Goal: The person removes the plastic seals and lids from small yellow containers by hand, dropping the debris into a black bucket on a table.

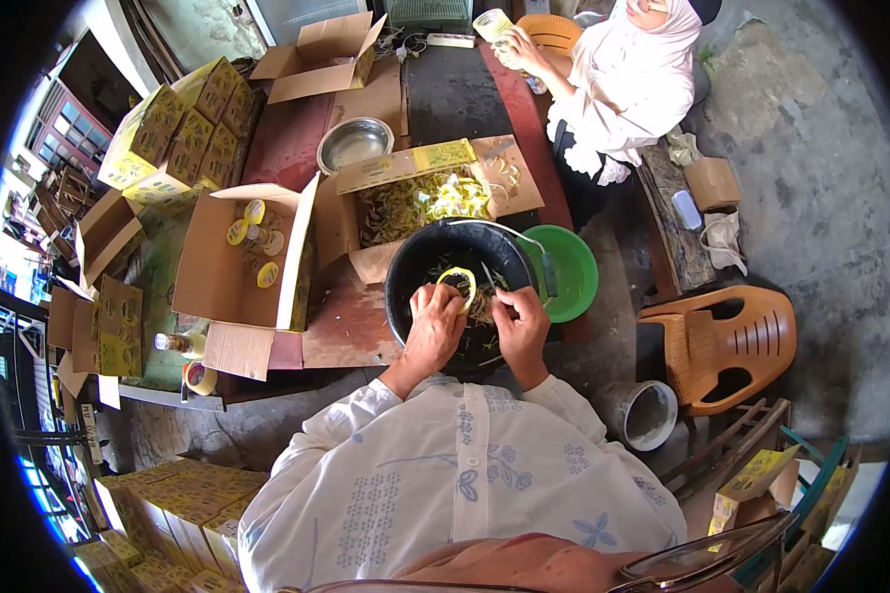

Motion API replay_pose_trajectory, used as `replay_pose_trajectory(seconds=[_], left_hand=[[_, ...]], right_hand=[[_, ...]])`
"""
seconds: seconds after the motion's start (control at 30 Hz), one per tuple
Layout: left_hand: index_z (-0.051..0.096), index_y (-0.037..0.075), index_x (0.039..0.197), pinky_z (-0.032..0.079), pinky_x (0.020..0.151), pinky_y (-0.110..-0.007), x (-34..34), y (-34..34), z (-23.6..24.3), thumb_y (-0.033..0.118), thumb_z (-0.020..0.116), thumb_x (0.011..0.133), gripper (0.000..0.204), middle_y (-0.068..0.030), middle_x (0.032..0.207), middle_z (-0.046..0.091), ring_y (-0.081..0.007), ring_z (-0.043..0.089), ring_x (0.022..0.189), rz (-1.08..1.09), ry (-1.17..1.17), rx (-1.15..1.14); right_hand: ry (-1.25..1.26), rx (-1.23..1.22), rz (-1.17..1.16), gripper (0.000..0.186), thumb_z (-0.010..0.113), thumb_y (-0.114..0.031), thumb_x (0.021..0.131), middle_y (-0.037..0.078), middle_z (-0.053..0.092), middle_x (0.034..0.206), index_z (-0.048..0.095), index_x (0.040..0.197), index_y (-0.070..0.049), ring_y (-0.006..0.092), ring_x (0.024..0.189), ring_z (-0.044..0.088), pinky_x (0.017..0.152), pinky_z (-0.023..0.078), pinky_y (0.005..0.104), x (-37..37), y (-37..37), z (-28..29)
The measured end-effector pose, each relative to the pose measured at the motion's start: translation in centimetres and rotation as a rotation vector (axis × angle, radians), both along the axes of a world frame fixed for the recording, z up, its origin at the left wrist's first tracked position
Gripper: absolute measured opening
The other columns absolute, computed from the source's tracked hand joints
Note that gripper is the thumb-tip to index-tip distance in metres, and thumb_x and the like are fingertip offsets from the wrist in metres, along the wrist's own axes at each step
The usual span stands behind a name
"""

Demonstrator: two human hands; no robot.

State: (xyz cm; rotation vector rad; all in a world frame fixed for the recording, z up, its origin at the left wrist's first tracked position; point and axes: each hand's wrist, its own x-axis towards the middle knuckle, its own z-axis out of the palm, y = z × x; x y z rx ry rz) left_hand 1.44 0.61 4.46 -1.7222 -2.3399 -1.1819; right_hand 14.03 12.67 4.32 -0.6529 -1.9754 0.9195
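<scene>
Over a black bucket [398, 301], both my hands work close together. My left hand [431, 324] is closed around a round yellow-rimmed piece that looks like a cup rim or plastic ring [473, 289]. In my right hand [522, 324], the fingers pinch a small knife [489, 275], its thin blade pointing away from me beside the ring. Thin pale and yellow strips [480, 314] lie inside the bucket. Just beyond stands an open carton heaped with yellow and white plastic scraps [396, 210].
A green bucket [580, 272] stands right of the black one. To the left, an open carton [208, 242] holds several yellow-lidded jars. A steel bowl [354, 146] sits farther back. Across the table, another person [628, 89] holds a printed cup. An orange chair [727, 346] stands right.
</scene>
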Motion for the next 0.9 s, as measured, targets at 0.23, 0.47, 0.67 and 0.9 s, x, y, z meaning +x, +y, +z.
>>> replay_pose_trajectory(seconds=[0.23, 0.47, 0.67, 0.9], left_hand=[[0.064, 0.0, 0.102, 0.046, 0.095, -0.046, -0.3, 0.2, 0.0, 0.0, 0.067, 0.085, 0.017, -0.0141, 0.111, 0.056, -0.0372, 0.051, 0.107, -0.051, -0.082, 0.039], [0.064, -0.001, 0.103, 0.047, 0.095, -0.045, 0.0, 0.3, -0.1, 0.001, 0.069, 0.083, 0.021, -0.0148, 0.11, 0.055, -0.0367, 0.05, 0.106, -0.147, -0.11, 0.048], [0.06, -0.002, 0.103, 0.048, 0.09, -0.048, -0.8, 0.2, -0.1, 0.006, 0.07, 0.085, 0.022, -0.0173, 0.099, 0.06, -0.0397, 0.056, 0.095, -0.087, -0.202, 0.03], [0.061, -0.002, 0.097, 0.05, 0.085, -0.049, -0.9, 0.5, -1.5, 0.007, 0.068, 0.092, 0.013, -0.0185, 0.089, 0.063, -0.0398, 0.063, 0.084, 0.014, -0.177, 0.132]], right_hand=[[0.008, 0.233, 0.033, 0.02, 0.076, 0.007, 0.081, 0.008, 0.06, 0.078, 0.072, 0.098, -0.004, 0.0229, 0.067, 0.061, 0.056, 0.047, 0.0339, 0.6, -0.9, 0.4], [-0.032, 0.094, 0.059, 0.016, 0.074, 0.007, 0.082, 0.009, 0.06, 0.079, 0.071, 0.095, -0.001, 0.0236, 0.065, 0.061, 0.056, 0.047, 0.0333, 0.0, 0.7, -0.1], [-0.017, 0.05, 0.14, 0.017, 0.075, 0.005, 0.082, 0.009, 0.06, 0.08, 0.071, 0.096, -0.003, 0.0247, 0.067, 0.061, 0.057, 0.047, 0.0352, 0.1, 0.4, -0.2], [-0.055, 0.116, 0.095, 0.017, 0.077, 0.002, 0.079, 0.007, 0.059, 0.081, 0.07, 0.093, -0.005, 0.0268, 0.072, 0.062, 0.061, 0.049, 0.0381, 0.4, -0.5, 0.6]])
